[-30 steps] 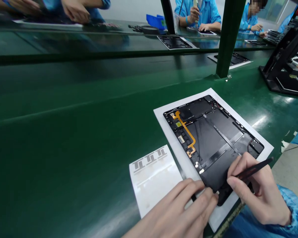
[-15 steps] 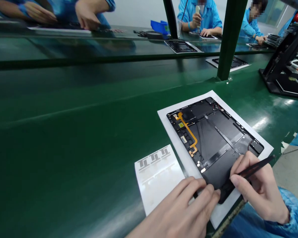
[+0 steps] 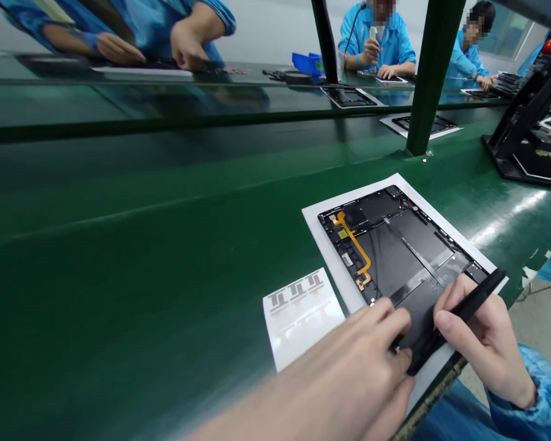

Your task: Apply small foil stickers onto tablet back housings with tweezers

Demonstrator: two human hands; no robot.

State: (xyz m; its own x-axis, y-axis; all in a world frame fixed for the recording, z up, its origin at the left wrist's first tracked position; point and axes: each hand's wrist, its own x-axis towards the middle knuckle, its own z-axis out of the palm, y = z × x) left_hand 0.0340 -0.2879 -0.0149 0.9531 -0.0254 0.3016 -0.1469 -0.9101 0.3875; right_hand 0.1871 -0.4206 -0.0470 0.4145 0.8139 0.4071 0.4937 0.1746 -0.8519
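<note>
Open tablet housing (image 3: 386, 257) pressed by left hand (image 3: 349, 355), right hand (image 3: 482, 343) gripping slim black tool (image 3: 482, 296)

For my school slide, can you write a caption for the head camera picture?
The right hand holds a black tool over an opened tablet, the left hand on its edge.

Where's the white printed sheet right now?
In the head view, the white printed sheet lies on the green bench, just left of the paper under the opened tablet, above the left hand.
</note>
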